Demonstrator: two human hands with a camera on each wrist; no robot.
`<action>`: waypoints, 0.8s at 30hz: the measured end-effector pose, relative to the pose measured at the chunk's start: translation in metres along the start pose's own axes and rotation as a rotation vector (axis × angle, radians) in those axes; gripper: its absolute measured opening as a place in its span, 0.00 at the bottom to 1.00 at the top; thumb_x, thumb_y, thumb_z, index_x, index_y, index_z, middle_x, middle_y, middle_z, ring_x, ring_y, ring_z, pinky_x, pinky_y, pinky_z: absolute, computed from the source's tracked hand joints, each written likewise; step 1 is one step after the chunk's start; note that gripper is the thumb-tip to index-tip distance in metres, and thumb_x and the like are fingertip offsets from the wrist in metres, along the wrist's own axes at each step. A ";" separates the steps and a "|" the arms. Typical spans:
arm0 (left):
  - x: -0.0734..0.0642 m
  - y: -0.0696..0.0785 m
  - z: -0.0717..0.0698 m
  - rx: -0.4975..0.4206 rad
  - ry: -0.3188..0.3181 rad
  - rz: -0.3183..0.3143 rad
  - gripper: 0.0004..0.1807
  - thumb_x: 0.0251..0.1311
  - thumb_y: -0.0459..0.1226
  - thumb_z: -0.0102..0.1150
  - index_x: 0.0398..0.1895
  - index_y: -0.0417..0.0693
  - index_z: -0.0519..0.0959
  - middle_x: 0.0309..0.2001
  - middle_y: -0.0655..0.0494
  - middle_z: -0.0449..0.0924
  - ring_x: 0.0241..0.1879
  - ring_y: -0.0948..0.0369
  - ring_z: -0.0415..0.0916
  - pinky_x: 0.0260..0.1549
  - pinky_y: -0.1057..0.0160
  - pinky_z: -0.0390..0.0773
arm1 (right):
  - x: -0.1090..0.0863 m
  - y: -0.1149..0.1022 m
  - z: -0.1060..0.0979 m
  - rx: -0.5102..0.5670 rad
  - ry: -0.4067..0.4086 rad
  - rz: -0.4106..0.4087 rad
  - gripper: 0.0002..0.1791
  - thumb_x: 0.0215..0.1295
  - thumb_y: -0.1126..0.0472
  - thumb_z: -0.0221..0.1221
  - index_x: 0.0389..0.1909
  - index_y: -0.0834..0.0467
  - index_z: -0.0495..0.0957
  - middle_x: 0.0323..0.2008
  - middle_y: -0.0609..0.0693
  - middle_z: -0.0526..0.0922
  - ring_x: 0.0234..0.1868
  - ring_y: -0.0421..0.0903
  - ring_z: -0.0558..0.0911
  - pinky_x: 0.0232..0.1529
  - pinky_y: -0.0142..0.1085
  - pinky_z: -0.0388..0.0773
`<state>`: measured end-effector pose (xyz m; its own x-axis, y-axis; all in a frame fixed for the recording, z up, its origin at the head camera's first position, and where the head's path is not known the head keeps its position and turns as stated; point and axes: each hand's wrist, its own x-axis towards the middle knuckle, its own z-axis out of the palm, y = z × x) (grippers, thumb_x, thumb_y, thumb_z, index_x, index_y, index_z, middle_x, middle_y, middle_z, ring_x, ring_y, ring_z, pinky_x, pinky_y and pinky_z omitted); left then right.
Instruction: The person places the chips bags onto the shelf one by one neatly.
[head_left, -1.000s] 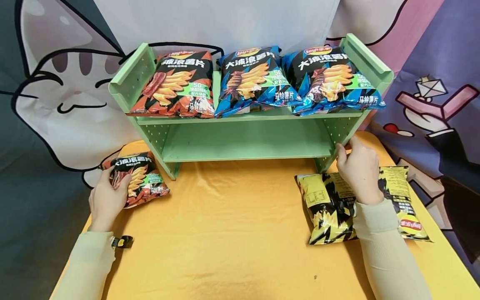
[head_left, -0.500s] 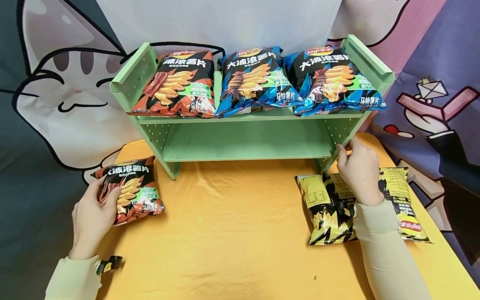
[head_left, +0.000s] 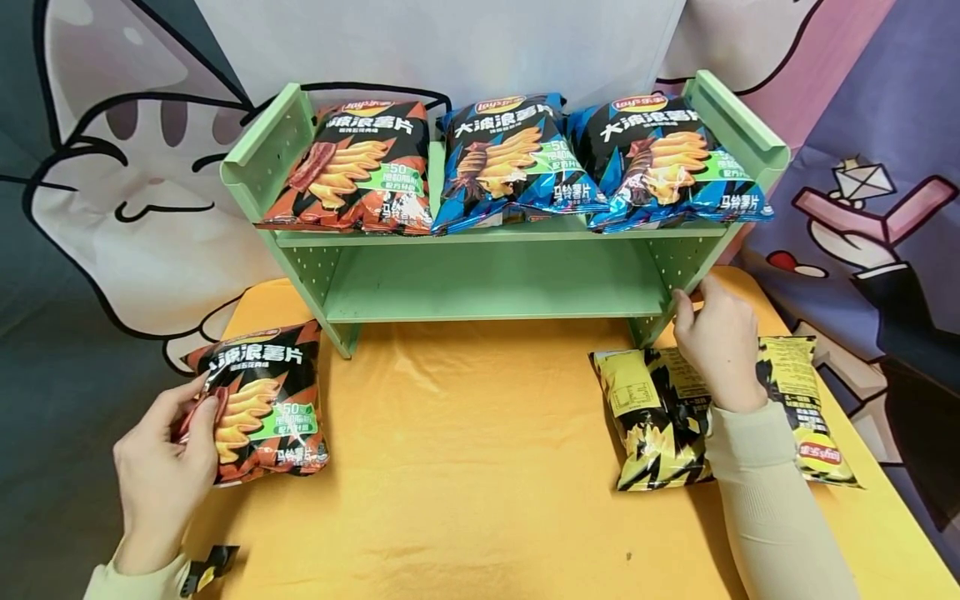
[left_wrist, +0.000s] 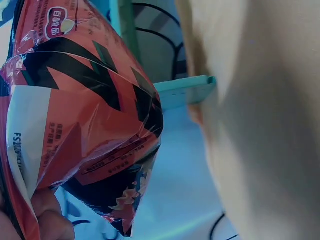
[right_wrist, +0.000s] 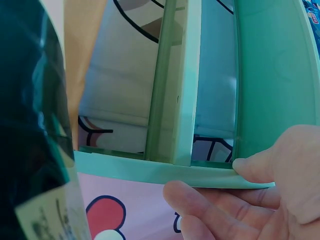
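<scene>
My left hand (head_left: 161, 467) grips a red-and-black bag of potato chips (head_left: 270, 417) by its left edge, thumb on the printed front. In the left wrist view the bag's back (left_wrist: 95, 115) fills much of the picture, with fingertips (left_wrist: 52, 220) at its lower corner. On the other side, my right hand (head_left: 720, 342) pinches the right side panel of a green two-tier shelf (head_left: 495, 279). The right wrist view has the thumb (right_wrist: 255, 165) on the panel's inner side and the fingers along its outer side.
On the top tier stand a red chip bag (head_left: 360, 171) and two blue chip bags (head_left: 517, 162). Yellow-and-black chip bags (head_left: 660, 417) lie under my right forearm. A yellow cloth (head_left: 465, 467) covers the table, with cartoon-printed fabric (head_left: 142, 242) behind.
My left hand has drawn the red chip bag toward me and slightly left, beside the shelf's left leg. My right hand stays on the shelf's side panel.
</scene>
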<state>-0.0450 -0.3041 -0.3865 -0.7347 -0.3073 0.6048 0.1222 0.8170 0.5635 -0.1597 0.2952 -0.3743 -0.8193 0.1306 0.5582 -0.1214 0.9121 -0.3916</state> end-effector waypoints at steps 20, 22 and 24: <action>-0.012 0.049 -0.021 -0.198 0.091 0.147 0.10 0.60 0.27 0.67 0.44 0.32 0.89 0.41 0.90 0.81 0.28 0.89 0.71 0.30 0.88 0.64 | 0.000 0.002 0.000 0.003 0.005 -0.004 0.12 0.74 0.60 0.59 0.43 0.68 0.81 0.29 0.70 0.85 0.20 0.64 0.80 0.16 0.51 0.67; -0.011 0.053 -0.017 -0.219 0.081 0.173 0.10 0.60 0.27 0.67 0.44 0.32 0.88 0.42 0.89 0.81 0.30 0.89 0.72 0.31 0.88 0.65 | 0.000 0.002 0.001 0.005 0.005 -0.005 0.13 0.74 0.60 0.59 0.43 0.68 0.81 0.30 0.70 0.85 0.21 0.65 0.81 0.17 0.52 0.68; -0.009 0.058 -0.013 -0.243 0.069 0.204 0.10 0.60 0.25 0.66 0.44 0.31 0.88 0.43 0.87 0.82 0.31 0.88 0.73 0.32 0.88 0.66 | 0.000 0.002 0.000 0.008 0.007 -0.009 0.13 0.74 0.60 0.59 0.44 0.68 0.81 0.30 0.70 0.85 0.21 0.64 0.81 0.17 0.52 0.68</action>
<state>-0.0230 -0.2601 -0.3521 -0.6330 -0.1883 0.7509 0.4242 0.7271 0.5398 -0.1600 0.2965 -0.3753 -0.8142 0.1256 0.5669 -0.1332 0.9099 -0.3929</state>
